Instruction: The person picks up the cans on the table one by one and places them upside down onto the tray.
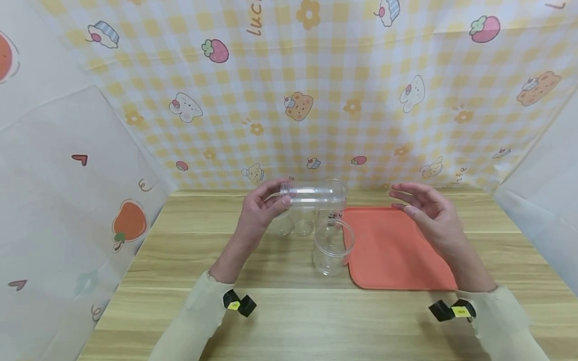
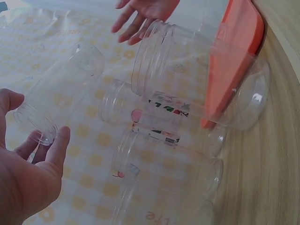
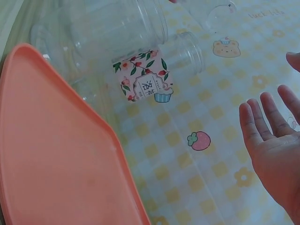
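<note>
My left hand (image 1: 258, 210) grips a clear plastic jar (image 1: 313, 195) by its threaded mouth and holds it on its side, base pointing right, above the other jars. In the left wrist view, fingers and thumb pinch the rim of this jar (image 2: 65, 86). Below it stands a wider clear jar (image 1: 328, 261) with its mouth up. Behind that is a slimmer jar with a floral label (image 3: 143, 77), and more slim clear jars (image 1: 303, 224) stand to its left. My right hand (image 1: 431, 213) hovers over the tray's far right part, fingers apart and holding nothing.
An orange tray (image 1: 393, 250) lies right of the jars on the wood-grain table (image 1: 289, 321). A yellow checked cloth (image 1: 343, 125) with cartoon prints hangs behind the table's back edge. White printed sheets (image 1: 58, 200) flank both sides.
</note>
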Available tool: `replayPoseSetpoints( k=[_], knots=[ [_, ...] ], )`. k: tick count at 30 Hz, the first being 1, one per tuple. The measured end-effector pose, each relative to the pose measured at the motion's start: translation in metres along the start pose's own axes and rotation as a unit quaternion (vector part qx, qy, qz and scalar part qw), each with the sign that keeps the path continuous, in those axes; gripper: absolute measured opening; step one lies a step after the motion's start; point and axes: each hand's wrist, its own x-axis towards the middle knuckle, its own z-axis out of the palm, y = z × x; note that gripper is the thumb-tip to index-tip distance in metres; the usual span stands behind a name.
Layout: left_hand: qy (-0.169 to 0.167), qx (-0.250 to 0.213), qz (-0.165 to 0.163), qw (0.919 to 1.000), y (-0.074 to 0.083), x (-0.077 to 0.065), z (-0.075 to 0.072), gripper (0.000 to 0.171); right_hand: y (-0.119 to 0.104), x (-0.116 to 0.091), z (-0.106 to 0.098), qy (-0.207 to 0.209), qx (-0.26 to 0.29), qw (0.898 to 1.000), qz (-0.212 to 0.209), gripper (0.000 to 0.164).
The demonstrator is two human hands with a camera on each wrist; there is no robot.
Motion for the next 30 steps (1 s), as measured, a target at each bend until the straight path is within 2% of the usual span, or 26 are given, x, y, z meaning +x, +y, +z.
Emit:
replayPoseSetpoints(
  k=[30],
  knots=[
    [0.002,-0.006,0.004,1.0000,-0.003,0.001,0.009,0.049,0.003,0.007,0.013,-0.005,-0.015,1.000,0.011,0.042]
  ],
)
